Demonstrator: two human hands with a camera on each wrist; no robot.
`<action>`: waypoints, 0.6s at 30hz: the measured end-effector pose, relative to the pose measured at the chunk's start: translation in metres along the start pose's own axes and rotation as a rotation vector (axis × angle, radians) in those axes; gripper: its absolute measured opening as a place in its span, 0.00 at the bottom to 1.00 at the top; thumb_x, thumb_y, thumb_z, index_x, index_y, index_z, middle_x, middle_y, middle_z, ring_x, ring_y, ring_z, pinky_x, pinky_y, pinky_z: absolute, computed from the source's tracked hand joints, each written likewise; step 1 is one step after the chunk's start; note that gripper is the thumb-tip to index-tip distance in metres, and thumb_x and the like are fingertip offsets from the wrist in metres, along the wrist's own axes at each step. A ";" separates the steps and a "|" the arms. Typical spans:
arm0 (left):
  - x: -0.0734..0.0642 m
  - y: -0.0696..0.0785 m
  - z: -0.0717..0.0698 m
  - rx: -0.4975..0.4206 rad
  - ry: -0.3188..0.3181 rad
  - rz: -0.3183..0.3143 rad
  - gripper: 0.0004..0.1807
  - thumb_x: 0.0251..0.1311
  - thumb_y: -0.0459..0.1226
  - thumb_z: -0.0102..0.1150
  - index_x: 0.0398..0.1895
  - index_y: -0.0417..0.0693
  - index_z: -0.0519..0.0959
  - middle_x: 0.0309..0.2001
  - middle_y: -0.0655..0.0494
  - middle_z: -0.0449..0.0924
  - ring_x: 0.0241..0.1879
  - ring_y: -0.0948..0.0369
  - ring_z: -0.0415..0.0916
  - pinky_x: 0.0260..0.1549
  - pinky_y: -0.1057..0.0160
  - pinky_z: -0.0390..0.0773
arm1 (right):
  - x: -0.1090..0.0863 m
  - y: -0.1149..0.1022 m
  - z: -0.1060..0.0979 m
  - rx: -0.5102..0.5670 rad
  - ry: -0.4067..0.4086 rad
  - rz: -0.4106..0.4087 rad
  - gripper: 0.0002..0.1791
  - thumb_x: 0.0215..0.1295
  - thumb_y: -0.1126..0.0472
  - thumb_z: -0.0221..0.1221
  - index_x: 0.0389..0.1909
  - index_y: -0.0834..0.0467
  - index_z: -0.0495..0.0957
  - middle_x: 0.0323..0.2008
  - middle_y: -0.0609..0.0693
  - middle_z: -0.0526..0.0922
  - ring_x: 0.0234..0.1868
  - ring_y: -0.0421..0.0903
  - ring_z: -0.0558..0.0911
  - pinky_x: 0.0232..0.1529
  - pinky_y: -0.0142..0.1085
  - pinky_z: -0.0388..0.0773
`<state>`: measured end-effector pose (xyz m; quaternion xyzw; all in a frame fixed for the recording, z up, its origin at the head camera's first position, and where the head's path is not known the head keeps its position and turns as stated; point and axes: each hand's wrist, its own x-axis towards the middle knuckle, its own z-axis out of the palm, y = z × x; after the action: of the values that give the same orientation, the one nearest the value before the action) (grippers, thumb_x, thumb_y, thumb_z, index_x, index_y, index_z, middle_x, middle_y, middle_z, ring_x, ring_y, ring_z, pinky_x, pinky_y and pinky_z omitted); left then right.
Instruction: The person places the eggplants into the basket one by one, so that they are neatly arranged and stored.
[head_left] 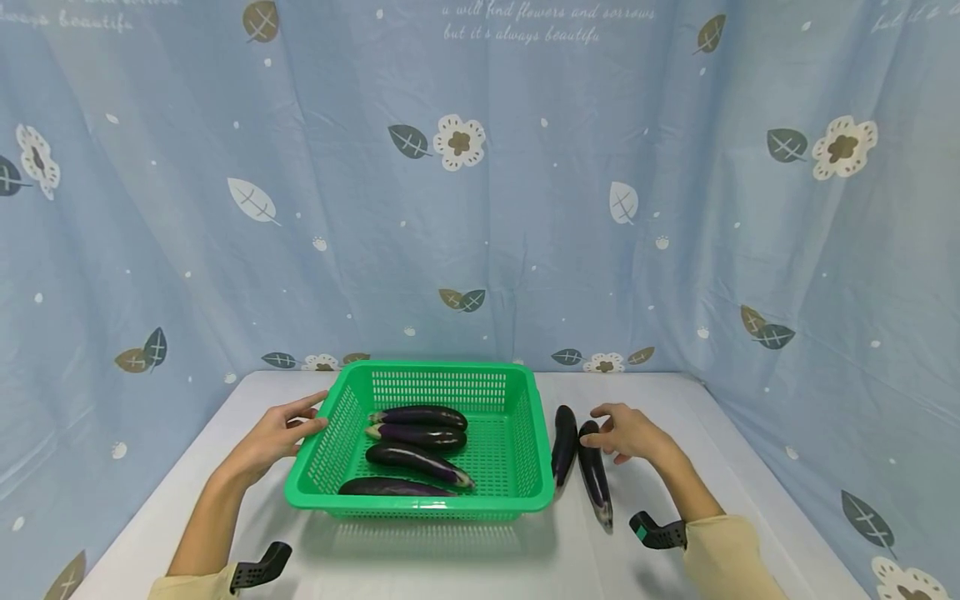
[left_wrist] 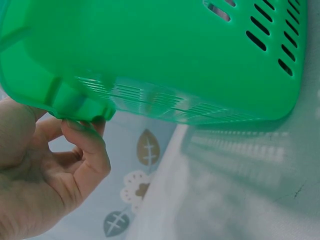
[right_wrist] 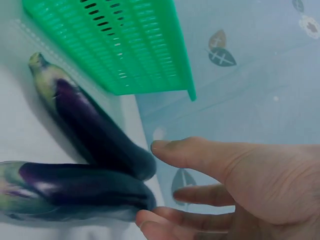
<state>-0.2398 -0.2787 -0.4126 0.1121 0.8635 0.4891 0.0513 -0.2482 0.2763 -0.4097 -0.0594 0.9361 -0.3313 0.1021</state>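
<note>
My left hand (head_left: 262,440) holds the left rim of a green plastic basket (head_left: 420,503); in the left wrist view its bent fingers (left_wrist: 92,152) hook against the rim. Several dark purple eggplants (head_left: 420,437) lie crosswise inside, mostly toward the left. Right of the basket, two more eggplants rest on the table, one beside the wall (head_left: 564,446) and one further right (head_left: 595,483). Over the far end of the outer one hovers my right hand (head_left: 633,433), fingers spread and gripping nothing. In the right wrist view, fingertips (right_wrist: 147,220) come right at that eggplant's rounded end.
A white-covered table (head_left: 450,567) carries everything. Behind and along both sides hangs a blue curtain (head_left: 480,208) with leaf and flower prints. A black wrist camera sits on the left wrist (head_left: 261,567) and another on the right wrist (head_left: 657,532).
</note>
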 end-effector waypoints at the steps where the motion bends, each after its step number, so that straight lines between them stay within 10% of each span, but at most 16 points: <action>1: 0.000 0.000 0.000 0.001 0.003 -0.002 0.38 0.70 0.47 0.55 0.77 0.45 0.54 0.59 0.36 0.67 0.45 0.69 0.74 0.43 0.50 0.79 | 0.000 0.001 0.001 0.001 0.005 0.012 0.39 0.59 0.53 0.68 0.66 0.69 0.67 0.36 0.56 0.81 0.28 0.49 0.82 0.26 0.38 0.83; 18: 0.000 -0.002 0.001 -0.005 0.005 -0.006 0.38 0.69 0.47 0.56 0.77 0.47 0.55 0.60 0.36 0.67 0.45 0.71 0.74 0.44 0.50 0.79 | 0.002 0.018 0.020 -0.001 0.023 0.133 0.50 0.57 0.51 0.70 0.69 0.76 0.56 0.38 0.58 0.80 0.27 0.46 0.81 0.25 0.38 0.82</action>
<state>-0.2402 -0.2790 -0.4144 0.1085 0.8626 0.4915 0.0510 -0.2458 0.2779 -0.4370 0.0067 0.9393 -0.3237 0.1134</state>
